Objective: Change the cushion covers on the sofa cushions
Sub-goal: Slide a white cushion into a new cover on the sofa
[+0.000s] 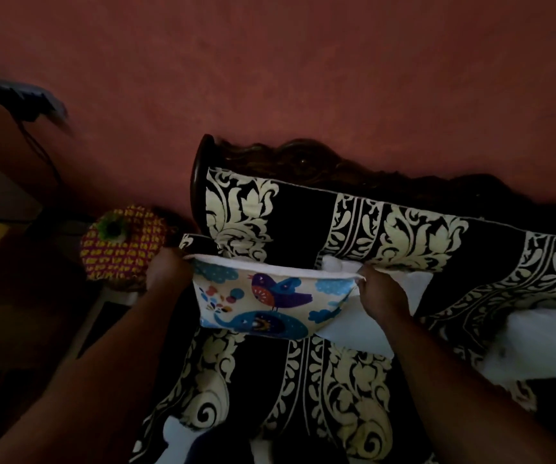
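A cushion cover (263, 303) printed with a bird and blue elephants is held up over the sofa seat, its white-lined opening facing up. My left hand (166, 271) grips the opening's left corner. My right hand (382, 293) pinches the right corner. White fabric (353, 333) trails out below the cover on the right. Whether a cushion sits inside the cover is hidden.
The sofa (353, 216) wears a black cover with cream leaf patterns, under a dark carved wooden back rail (303, 159). A white cushion (544, 343) lies on the seat at right. A red and yellow patterned round stool (122, 242) stands at left, against the red wall.
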Tool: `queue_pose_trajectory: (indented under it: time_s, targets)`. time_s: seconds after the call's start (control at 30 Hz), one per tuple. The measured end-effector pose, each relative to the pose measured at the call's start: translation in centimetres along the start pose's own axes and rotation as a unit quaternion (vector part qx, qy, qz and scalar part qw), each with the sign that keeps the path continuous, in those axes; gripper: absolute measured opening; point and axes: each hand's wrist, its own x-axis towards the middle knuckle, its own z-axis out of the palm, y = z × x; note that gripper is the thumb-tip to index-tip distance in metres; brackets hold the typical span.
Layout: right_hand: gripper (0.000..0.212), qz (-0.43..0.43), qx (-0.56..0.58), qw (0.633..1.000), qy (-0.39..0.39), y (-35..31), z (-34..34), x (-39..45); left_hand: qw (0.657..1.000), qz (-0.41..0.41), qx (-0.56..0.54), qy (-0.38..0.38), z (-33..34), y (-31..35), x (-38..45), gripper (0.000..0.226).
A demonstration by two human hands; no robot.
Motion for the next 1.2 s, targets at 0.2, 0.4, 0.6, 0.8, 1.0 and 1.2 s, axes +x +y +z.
queue_pose_trajectory:
  time_s: [0.2,0.4,0.6,0.8,1.0,1.2]
  targets:
    - [0.017,0.014,-0.046,0.998,-0.051,-0.7,4.8,4.9,0.996,0.027,0.065,-0.057,3.3,-1.9,6.9,0.028]
    - [0.024,0.057,-0.045,0.997,0.017,-2.0,6.9,13.6,0.988,0.117,0.097,-0.02,5.5,0.5,15.2,0.023]
    - [0.025,0.045,-0.053,0.997,0.035,-1.8,7.7,18.7,0.988,0.14,0.063,0.01,7.1,1.5,20.9,0.025]
    - [0.042,0.076,0.005,0.989,0.128,-2.6,9.2,15.3,0.993,0.106,0.015,0.051,8.0,1.7,20.4,0.025]
    - [0.038,0.113,0.111,0.982,0.105,-6.6,13.2,7.7,0.988,0.005,-0.116,0.097,10.4,-1.1,11.8,0.033]
    - [0.029,-0.053,0.043,0.995,-0.072,-13.8,21.2,3.3,0.984,-0.09,-0.041,-0.148,19.3,-10.5,4.0,0.026]
